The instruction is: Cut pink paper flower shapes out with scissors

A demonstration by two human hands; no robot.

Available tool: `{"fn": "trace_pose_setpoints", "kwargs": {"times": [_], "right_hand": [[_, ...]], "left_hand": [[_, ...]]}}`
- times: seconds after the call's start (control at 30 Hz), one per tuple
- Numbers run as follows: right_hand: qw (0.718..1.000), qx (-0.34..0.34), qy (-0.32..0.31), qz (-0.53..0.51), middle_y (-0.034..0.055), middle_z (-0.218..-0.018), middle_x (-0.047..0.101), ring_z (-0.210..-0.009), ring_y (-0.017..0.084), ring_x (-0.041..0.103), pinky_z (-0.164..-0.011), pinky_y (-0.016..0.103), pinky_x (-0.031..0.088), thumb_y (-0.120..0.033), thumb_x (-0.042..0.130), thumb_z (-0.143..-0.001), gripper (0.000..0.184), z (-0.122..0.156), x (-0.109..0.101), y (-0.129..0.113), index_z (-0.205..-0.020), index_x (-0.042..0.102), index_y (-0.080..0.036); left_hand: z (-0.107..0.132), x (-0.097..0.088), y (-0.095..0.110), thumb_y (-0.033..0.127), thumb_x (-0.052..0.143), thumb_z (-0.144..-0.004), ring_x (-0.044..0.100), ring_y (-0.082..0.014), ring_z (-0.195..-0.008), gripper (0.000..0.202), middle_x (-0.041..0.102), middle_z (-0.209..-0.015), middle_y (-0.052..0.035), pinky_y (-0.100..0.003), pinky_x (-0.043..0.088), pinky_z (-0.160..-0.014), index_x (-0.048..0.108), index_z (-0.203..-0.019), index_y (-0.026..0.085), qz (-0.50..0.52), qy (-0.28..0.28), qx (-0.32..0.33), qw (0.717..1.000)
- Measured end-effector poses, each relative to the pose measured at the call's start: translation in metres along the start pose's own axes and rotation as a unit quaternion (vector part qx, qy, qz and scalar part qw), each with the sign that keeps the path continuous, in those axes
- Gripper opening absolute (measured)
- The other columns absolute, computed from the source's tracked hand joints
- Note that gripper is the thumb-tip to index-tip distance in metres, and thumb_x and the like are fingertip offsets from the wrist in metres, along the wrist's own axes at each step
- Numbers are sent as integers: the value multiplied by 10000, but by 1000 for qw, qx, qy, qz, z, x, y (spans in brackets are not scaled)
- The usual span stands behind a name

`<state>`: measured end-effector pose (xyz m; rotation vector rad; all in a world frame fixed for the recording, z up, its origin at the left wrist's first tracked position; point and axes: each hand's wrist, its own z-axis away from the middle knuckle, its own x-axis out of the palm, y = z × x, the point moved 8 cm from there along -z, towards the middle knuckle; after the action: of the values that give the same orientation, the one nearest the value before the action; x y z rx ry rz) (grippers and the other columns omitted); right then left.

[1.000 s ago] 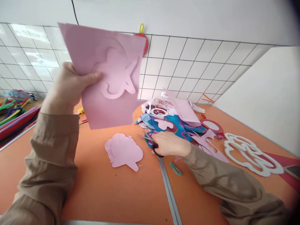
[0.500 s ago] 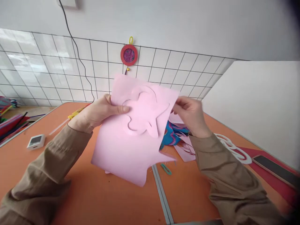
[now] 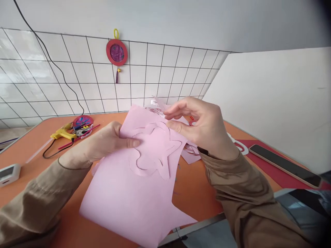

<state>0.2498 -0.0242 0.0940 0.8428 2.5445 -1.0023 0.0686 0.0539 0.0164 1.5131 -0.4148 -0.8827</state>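
Note:
My left hand (image 3: 103, 146) grips the left edge of a pink paper sheet (image 3: 121, 203), thumb lying flat on its face. The sheet is held up at a tilt above the orange table. In its upper half a curvy shape (image 3: 153, 148) with pointed tips is cut along its outline and still lies within the sheet. My right hand (image 3: 199, 125) hovers at the sheet's upper right corner, thumb and curved fingers apart, with nothing visible between them. Behind the sheet lie pink paper scraps (image 3: 190, 155), partly hidden.
A yellow glue gun (image 3: 63, 132) and a white device (image 3: 9, 174) lie on the left. On the right, a phone (image 3: 284, 165) rests on red paper (image 3: 269, 172) near a white cut-out (image 3: 241, 147). A round red ornament (image 3: 117, 52) hangs on the tiled wall.
My right hand has let go of the sheet's right edge and moved over its upper corner. The sheet has come lower and nearer. The view has turned to the right.

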Motion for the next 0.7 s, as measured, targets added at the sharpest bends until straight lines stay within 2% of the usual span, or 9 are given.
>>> {"fn": "trace_pose_setpoints", "kwargs": {"times": [0.17, 0.3, 0.43, 0.7], "right_hand": [[998, 10, -26, 48, 8, -896, 756, -811, 204, 717, -778, 381, 628, -297, 782, -770, 150, 2, 12, 0, -869, 675, -261], [997, -2, -24, 73, -1, -824, 743, -751, 187, 704, -743, 358, 615, -285, 763, -797, 86, 3, 15, -1, -805, 686, -248], [996, -2, -18, 92, 0, -773, 738, -710, 185, 700, -670, 335, 595, -275, 747, -816, 79, 3, 15, 1, -765, 692, -249], [998, 44, -29, 42, -5, -698, 723, -631, 164, 697, -556, 282, 564, -269, 747, -797, 96, 0, 18, 10, -737, 689, -223]], "left_hand": [[1, 2, 2, 443, 856, -710, 748, -301, -898, 263, 803, -927, -96, -349, 607, -753, 837, -792, 194, -2, 12, -4, 1000], [2, 6, 3, 457, 841, -725, 749, -275, -805, 284, 803, -882, -104, -330, 601, -686, 840, -804, 185, -2, 4, -19, 1000], [3, 7, 7, 431, 843, -728, 750, -265, -785, 251, 803, -873, -97, -318, 607, -654, 841, -822, 198, 8, -6, 5, 1000], [1, 3, 3, 374, 855, -708, 747, -266, -789, 218, 784, -776, -72, -297, 604, -620, 842, -853, 211, 14, 1, 22, 1000]]}}
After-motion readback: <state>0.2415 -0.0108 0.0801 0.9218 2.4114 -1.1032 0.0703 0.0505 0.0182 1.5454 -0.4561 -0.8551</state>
